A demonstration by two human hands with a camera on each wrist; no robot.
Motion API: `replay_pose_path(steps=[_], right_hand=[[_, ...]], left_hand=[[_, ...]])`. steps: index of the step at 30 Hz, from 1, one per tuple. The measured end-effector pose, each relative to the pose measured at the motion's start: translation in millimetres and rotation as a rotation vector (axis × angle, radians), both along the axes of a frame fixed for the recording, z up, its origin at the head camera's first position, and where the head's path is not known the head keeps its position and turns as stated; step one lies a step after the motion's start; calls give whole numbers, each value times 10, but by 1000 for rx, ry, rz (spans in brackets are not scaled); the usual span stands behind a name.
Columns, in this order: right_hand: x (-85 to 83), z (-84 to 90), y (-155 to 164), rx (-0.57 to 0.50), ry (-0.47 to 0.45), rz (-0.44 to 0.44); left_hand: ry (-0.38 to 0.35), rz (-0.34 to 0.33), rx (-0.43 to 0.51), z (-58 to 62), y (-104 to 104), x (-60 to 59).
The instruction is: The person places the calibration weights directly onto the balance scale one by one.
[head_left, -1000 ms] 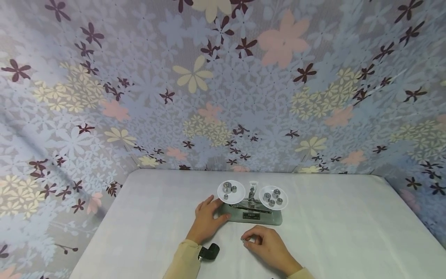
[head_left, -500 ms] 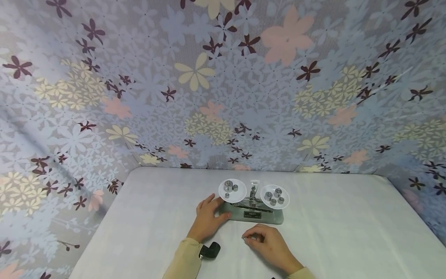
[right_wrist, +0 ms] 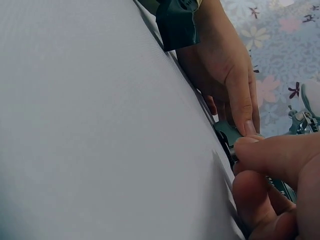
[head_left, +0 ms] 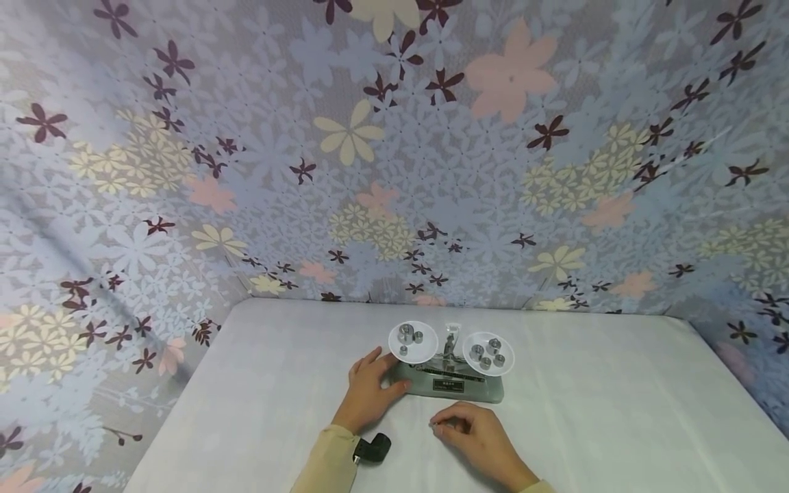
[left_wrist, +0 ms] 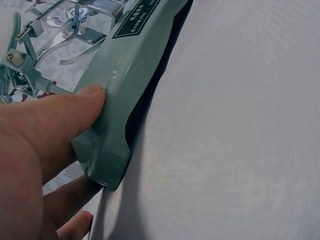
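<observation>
Fingers of the left hand (head_left: 368, 387) lie fairly straight against the left end of the balance scale (head_left: 453, 385), thumb (left_wrist: 75, 102) pressed flat on the green base, same as in both earlier frames. Right hand (head_left: 474, 431) sits on the white table (head_left: 616, 411) just in front of the scale, fingers curled in with thumb and forefinger pinching something small and silvery at the tips; too small to tell what it is, and the right wrist view does not show it clearly. Hand has barely shifted from a second ago, same spot, same pinch. Left pan (head_left: 413, 340) and right pan (head_left: 487, 353) each carry small metal weights, unchanged. Scale has not moved on the table; only the head camera has tilted slightly.
</observation>
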State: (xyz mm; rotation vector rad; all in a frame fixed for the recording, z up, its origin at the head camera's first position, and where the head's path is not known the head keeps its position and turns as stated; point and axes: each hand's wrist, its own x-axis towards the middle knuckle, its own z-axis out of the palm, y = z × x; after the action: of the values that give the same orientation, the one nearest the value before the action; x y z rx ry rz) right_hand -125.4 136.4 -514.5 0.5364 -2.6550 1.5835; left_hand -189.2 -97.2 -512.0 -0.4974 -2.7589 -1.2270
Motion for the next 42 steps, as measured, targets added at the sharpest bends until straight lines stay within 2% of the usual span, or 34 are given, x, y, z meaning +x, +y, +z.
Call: replay_pose_path(steps=[15, 36, 42], right_hand=[[37, 81, -23, -29, -61, -69], [-29, 266, -105, -68, 156, -61], [-62, 364, -150, -55, 139, -72]], left_hand=[[10, 1, 4, -4, 17, 16], [13, 0, -7, -16, -4, -6], [24, -3, 1, -17, -2, 5]])
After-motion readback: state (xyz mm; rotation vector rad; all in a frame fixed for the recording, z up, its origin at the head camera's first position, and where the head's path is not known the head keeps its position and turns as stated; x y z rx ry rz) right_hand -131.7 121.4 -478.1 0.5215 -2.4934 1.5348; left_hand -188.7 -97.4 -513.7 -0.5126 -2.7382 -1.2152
